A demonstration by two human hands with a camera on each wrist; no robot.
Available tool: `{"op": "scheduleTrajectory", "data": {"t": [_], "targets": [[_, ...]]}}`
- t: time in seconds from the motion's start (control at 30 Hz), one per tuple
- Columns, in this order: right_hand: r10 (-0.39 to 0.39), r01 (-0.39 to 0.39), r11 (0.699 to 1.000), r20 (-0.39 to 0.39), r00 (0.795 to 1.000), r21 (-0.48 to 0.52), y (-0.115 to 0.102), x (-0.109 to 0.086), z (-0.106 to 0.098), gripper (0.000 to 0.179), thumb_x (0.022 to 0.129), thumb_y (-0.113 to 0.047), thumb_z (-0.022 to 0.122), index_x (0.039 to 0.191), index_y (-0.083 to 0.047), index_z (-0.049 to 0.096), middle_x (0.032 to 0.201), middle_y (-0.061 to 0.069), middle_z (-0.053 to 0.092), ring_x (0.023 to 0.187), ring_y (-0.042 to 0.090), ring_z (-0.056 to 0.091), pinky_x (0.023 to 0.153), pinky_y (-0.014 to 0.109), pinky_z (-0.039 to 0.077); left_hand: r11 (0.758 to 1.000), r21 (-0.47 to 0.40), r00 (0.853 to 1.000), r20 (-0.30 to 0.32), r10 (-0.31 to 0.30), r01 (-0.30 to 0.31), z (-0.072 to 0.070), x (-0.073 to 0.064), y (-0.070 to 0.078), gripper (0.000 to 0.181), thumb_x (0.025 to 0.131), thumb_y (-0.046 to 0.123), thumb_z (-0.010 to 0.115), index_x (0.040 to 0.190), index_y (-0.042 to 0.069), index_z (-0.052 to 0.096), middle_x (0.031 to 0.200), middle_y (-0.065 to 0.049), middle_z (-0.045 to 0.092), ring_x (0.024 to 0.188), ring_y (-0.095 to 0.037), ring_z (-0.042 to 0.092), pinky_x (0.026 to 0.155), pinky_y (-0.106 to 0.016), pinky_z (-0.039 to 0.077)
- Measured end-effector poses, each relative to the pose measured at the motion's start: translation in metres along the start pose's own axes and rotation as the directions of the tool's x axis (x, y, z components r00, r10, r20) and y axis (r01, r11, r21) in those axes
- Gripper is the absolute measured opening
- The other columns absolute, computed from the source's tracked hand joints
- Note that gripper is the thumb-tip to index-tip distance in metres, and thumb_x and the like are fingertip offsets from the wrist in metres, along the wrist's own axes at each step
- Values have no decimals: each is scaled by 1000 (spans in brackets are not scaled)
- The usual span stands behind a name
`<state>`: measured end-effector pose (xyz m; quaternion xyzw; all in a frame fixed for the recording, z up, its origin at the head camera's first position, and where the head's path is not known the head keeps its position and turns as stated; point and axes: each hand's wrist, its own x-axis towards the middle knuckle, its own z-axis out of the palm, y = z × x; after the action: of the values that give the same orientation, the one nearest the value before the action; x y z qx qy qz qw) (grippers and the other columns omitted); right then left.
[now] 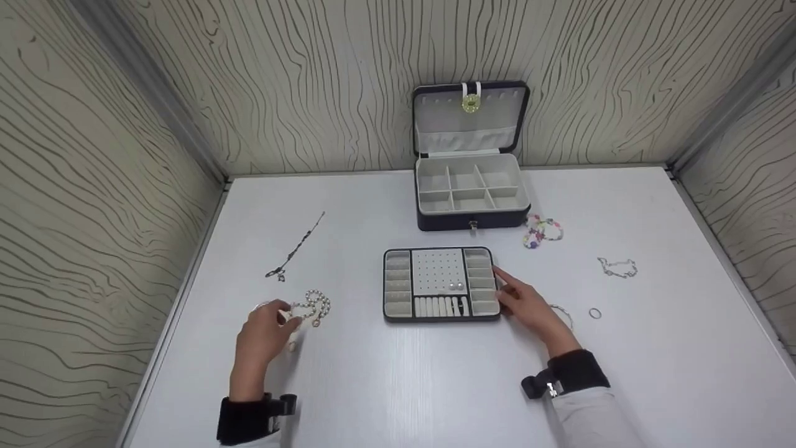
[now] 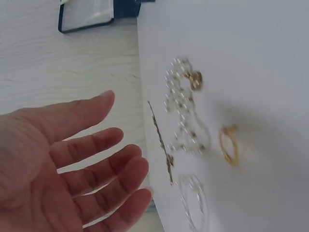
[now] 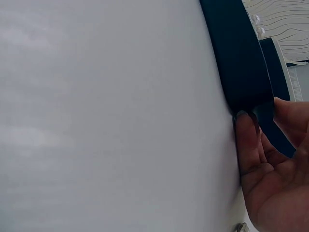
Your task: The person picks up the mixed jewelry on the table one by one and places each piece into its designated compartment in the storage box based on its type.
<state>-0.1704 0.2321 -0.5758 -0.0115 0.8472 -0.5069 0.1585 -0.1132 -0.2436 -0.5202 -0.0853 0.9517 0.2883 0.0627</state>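
My left hand hovers at the left of the table with loosely bent fingers. In the left wrist view its fingers are apart and hold nothing. Near it on the table lie a pearl necklace, a gold ring and a pale bracelet. My right hand touches the right side of a dark-edged jewelry tray. Its thumb and fingers rest along that side. Two pearl earrings sit on the tray's perforated panel, and a dark ring stands in the ring rolls.
Behind the tray stands an open jewelry box with several compartments. A thin dark necklace lies at the left. At the right are colorful bracelets, a silver chain bracelet, a ring and a bracelet partly behind my wrist.
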Motion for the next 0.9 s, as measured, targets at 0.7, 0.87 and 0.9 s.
{"op": "scheduleTrajectory", "data": {"t": [0.7,0.87,0.9], "targets": [[-8,8,1000,-1,1000,-5,1,2,-1,55,102,-11,51,153,-11,33,101,13,58,81,20,55,70,32,48,993,42,990,85,-111,107,18,-4,-21,16,76,6,76,88,0,68,81,-11,67,66,-25,61,58,-43,49],[-6,6,1000,-3,1000,-13,1,2,0,55,102,-10,51,153,-10,33,101,13,58,81,20,55,70,32,48,994,58,991,90,-97,92,19,-4,-20,11,75,4,74,84,0,69,77,-10,66,64,-24,60,56,-41,49],[-4,4,1000,-4,1000,-11,1,2,0,55,101,-10,51,153,-11,33,102,13,58,81,20,55,70,31,48,994,62,991,88,-99,94,19,-5,-20,11,74,3,74,83,0,68,76,-9,65,63,-24,59,55,-41,48]]}}
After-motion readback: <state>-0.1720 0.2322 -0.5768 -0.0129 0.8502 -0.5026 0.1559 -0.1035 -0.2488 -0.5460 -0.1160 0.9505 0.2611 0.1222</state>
